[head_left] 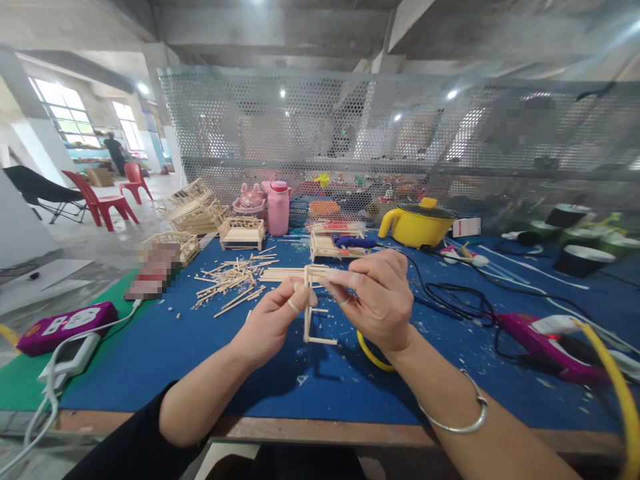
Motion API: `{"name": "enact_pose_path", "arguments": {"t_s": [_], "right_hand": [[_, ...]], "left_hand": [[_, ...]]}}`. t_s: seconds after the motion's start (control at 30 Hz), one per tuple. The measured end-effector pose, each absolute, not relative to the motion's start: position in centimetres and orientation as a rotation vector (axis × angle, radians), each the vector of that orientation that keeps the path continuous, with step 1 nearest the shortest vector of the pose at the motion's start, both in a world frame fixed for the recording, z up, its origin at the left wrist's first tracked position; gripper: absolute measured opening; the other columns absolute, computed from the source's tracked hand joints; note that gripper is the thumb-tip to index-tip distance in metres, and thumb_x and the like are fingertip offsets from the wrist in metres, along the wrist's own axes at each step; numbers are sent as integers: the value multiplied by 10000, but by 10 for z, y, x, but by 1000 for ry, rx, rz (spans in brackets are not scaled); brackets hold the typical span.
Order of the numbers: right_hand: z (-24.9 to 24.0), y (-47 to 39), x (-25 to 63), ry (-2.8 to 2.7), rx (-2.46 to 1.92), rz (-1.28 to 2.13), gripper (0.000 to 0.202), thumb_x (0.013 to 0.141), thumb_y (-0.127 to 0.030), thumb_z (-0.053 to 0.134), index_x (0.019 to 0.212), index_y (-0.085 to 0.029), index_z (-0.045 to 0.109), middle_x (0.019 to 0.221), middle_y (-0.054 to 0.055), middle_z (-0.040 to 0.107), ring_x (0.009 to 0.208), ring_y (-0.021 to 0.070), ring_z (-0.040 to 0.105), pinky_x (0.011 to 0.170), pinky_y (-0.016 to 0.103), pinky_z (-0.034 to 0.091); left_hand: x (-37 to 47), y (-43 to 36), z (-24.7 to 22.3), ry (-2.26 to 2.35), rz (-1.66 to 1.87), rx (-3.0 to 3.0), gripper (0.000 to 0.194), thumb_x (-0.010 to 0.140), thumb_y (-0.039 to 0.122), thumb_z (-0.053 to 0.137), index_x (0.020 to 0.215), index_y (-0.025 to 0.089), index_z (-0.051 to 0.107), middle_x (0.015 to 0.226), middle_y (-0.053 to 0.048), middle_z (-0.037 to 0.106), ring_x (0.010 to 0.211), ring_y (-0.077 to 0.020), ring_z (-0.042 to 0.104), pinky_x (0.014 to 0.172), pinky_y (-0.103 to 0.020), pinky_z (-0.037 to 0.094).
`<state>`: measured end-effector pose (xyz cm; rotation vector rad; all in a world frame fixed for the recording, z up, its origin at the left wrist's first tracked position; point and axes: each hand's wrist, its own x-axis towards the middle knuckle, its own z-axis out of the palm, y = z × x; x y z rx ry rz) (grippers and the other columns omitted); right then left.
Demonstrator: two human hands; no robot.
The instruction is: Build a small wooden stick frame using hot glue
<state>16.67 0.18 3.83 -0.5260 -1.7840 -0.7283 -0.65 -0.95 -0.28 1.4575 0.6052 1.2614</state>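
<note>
Above the blue mat, a small frame of pale wooden sticks (307,325) is held upright between my hands. My left hand (270,323) is closed in a pinch on its upright near the upper part. My right hand (377,300) is closed too, fingertips pressed together at the end of the top stick. Two shorter sticks jut rightward from the frame lower down. Behind my hands lie a row of straight sticks (283,274) and a loose heap of cut sticks (230,280). A blue-handled tool, apparently a glue gun (355,242), rests on a stick-built piece (320,248).
Finished-looking stick pieces (243,233) stand at the back left, beside a pink flask (278,210). A yellow pot (423,223) sits at the back right. Black cables (457,300) and purple power strips (547,343) (67,327) flank the work area. Perforated metal mesh (300,127) rises behind.
</note>
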Motion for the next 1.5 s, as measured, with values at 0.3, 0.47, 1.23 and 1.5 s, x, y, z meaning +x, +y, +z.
{"name": "enact_pose_path", "arguments": {"t_s": [0.3,0.47,1.23,1.5], "right_hand": [[35,2,167,-1767,-554,-700,93,781,-255,707,823,-288,631,770,-11,634,769,174,594,751,361,424],[35,1,167,-1785,-520,-624,157,779,-198,704,847,-274,585,902,-10,711,851,182,653,815,384,428],[31,9,168,-1809,-666,330,41,808,-236,558,784,-202,556,705,-18,551,654,129,520,632,282,438],[27,19,179,-1585,-637,433,249,740,-180,547,983,-214,507,813,4,529,748,146,512,711,321,445]], "left_hand": [[-6,-10,-2,593,1250,1465,298,879,451,528,764,195,627,849,-13,542,882,-157,472,869,-269,350],[-6,-10,-2,576,1245,1471,299,868,460,540,755,199,633,875,-8,565,904,-155,485,873,-261,352],[4,4,16,742,1461,1789,355,880,481,493,709,191,608,795,-20,509,803,-163,460,794,-275,373],[-2,20,29,843,1388,1995,347,932,414,398,702,195,536,650,7,555,631,-131,497,653,-243,384]]}}
